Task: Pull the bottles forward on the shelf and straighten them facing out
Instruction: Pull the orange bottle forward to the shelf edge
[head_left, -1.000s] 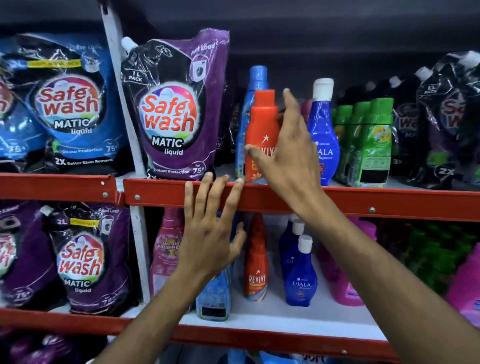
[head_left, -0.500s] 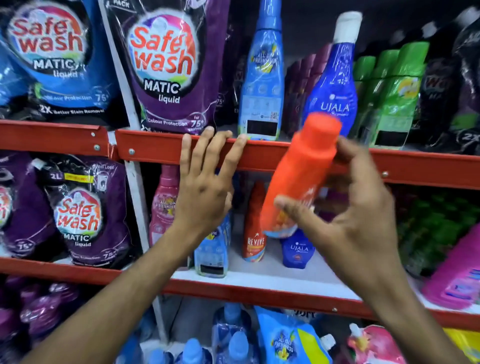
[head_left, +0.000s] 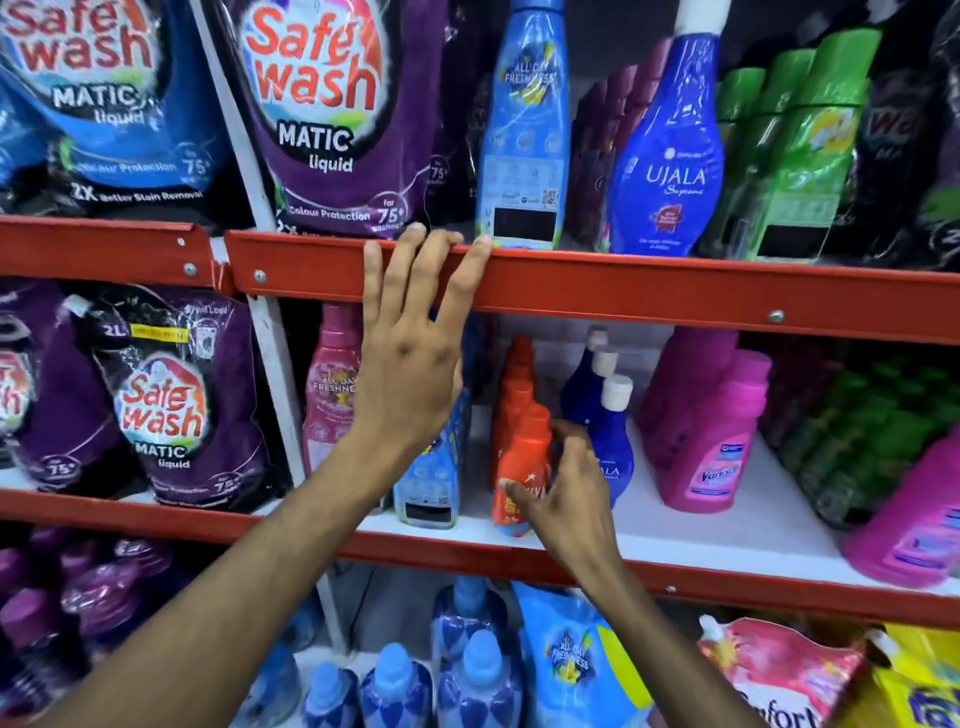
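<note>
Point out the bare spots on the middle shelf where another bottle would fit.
Bare white board shows between the dark blue Ujala bottles and the pink bottles, running to the front edge. Left of that it is crowded: the right hand holds the front orange bottle, tight against its row.

Viewpoint: one head-worn wide-angle camera, close to the shelving, both forearms entering from 6 o'clock.
Facing: forward, slightly down, straight at the red shelf rail (head_left: 649, 291), which slopes down toward 3 o'clock.
Nearness: close; the purple pouch (head_left: 332, 109) at 11 o'clock and the tall blue bottle (head_left: 524, 135) at 12 o'clock are cut by the top edge.
Coverage: three tiers; middle shelf (head_left: 701, 525) at centre, lower tier at 6 o'clock.
Distortion: edges bend and blur, strongest at 3 and 9 o'clock.
Shared area: none, single view.
</note>
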